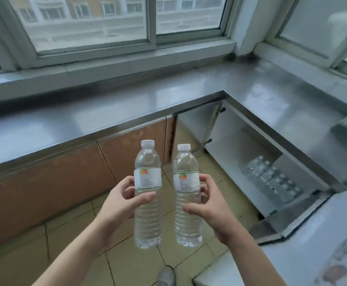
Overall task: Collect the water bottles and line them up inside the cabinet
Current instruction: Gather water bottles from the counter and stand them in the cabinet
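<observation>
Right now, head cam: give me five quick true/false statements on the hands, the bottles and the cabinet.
1. Each hand holds one bottle. True: the left hand grips the left bottle, the right hand grips the right bottle.
2. Both held bottles have lost their caps. False: both carry white caps.
3. The cabinet under the counter is open. True.
4. The cabinet holds no bottles yet. False: a row of bottles already stands inside.
5. The held bottles lie flat in the hands. False: both are held roughly upright, caps up.
</observation>
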